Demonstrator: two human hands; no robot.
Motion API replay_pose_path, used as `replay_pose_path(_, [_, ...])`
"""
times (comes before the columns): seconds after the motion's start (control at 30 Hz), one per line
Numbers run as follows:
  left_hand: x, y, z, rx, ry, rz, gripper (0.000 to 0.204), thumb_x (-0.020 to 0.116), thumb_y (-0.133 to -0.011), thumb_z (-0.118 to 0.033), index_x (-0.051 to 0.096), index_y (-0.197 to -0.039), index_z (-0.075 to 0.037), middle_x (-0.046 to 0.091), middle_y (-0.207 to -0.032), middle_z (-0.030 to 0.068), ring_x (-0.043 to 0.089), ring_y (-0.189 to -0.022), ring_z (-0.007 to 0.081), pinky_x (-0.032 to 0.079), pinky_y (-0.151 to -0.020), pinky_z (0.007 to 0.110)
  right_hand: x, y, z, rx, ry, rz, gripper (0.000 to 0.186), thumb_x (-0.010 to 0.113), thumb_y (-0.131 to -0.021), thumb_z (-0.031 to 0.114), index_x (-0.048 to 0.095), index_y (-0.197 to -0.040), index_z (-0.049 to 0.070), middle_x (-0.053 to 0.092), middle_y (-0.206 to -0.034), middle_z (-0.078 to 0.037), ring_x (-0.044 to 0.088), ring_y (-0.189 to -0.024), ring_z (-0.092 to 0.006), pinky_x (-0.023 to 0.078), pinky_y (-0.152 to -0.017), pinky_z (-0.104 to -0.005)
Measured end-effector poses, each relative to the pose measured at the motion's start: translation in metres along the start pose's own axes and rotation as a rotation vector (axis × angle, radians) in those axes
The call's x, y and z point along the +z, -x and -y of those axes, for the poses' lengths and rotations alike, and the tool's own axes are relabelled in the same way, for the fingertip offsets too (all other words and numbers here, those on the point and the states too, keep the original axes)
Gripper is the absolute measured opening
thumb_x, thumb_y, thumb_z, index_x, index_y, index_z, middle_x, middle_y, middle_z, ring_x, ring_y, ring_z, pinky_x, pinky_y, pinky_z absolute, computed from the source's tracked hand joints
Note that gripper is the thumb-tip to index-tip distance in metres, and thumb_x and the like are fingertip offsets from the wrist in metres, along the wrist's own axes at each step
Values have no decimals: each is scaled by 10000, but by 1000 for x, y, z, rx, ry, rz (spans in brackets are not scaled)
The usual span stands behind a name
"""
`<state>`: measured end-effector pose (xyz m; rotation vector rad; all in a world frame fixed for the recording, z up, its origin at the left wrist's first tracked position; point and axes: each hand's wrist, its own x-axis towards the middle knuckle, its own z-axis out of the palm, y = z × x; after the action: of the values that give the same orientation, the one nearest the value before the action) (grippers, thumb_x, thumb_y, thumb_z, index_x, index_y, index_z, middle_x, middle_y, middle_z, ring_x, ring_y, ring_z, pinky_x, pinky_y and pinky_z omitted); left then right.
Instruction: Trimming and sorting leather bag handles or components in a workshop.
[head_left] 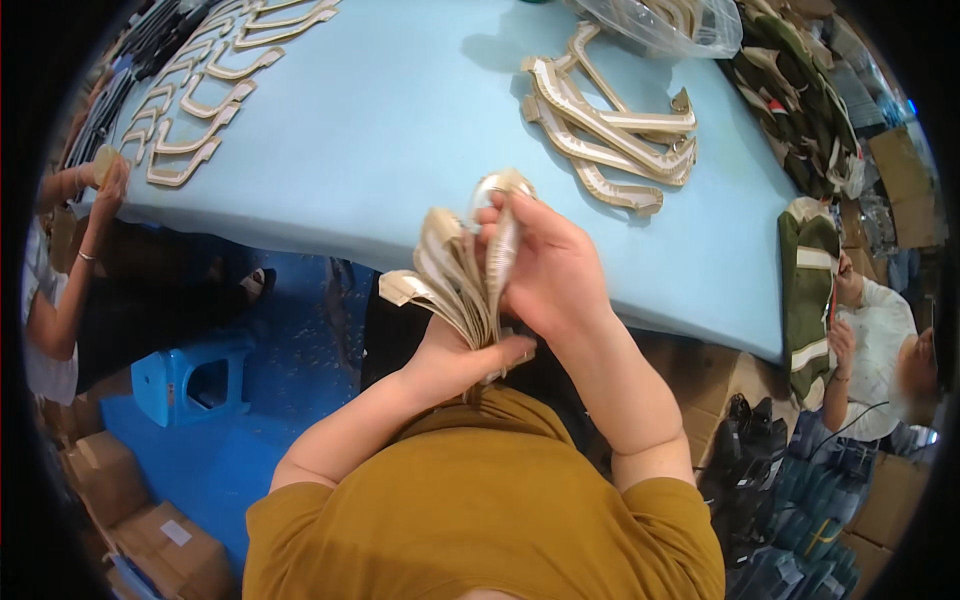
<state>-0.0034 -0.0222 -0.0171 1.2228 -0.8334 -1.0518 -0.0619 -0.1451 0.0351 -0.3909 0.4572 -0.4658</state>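
Observation:
My left hand (455,355) grips a fanned bundle of curved beige-and-white strips (440,260) at its lower end, just off the table edge. My right hand (545,260) is closed at the upper right of the bundle, fingers pinching one strip that curls over at the top. On the light blue table (400,120), beyond my hands to the right, lies an overlapping pile of similar angled strips (615,130). More strips (185,175) are laid out in columns at the far left of the table.
A clear plastic bag of strips (660,20) sits at the back. A person (60,300) is at the left, near a blue stool (160,380); another (870,380) at the right holds an olive item (808,300). Cardboard boxes (170,550) and dark bundles (745,460) lie around.

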Motion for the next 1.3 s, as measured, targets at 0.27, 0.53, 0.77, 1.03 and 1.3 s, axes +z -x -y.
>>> replay_pose_path(0.27, [-70,-9,-28,7,816,-173,224,501,-900,-209,524,-1041,-36,491,-760,30,388,-603,66,357,-527,177,-11,21,50,-511,858,23,249,452,-912,178,571,-1035,-3,601,-939,-58,543,-848,-126,438,-795,-276])
replay_pose_path(0.53, [-95,-7,-46,21,1168,-109,210,503,-890,-182,526,-1043,-40,457,-751,27,362,-624,108,386,-540,216,-51,48,19,-190,827,209,262,592,-830,85,540,-1074,6,537,-962,-38,519,-821,-97,450,-722,-229])
replay_pose_path(0.77, [-87,-11,-50,-41,1276,-64,213,502,-887,-162,530,-1050,-26,467,-750,23,360,-621,110,374,-541,217,-32,37,5,-162,1318,463,570,678,-749,136,429,-1259,85,460,-1119,-77,487,-912,-153,442,-735,-261])
replay_pose_path(1.03, [-85,-17,-51,-94,1215,-128,204,526,-879,-164,532,-1037,-35,515,-775,37,409,-627,116,434,-536,236,-30,28,-10,-324,1347,399,340,683,-724,73,537,-1031,45,477,-856,-42,485,-733,-131,431,-649,-252])
replay_pose_path(1.3, [-92,-25,-51,-109,1042,-229,212,482,-905,-157,519,-1058,-15,502,-779,44,409,-606,104,447,-524,225,-34,32,-12,-313,1117,370,253,668,-752,30,550,-976,23,487,-868,-24,482,-746,-101,423,-661,-247])
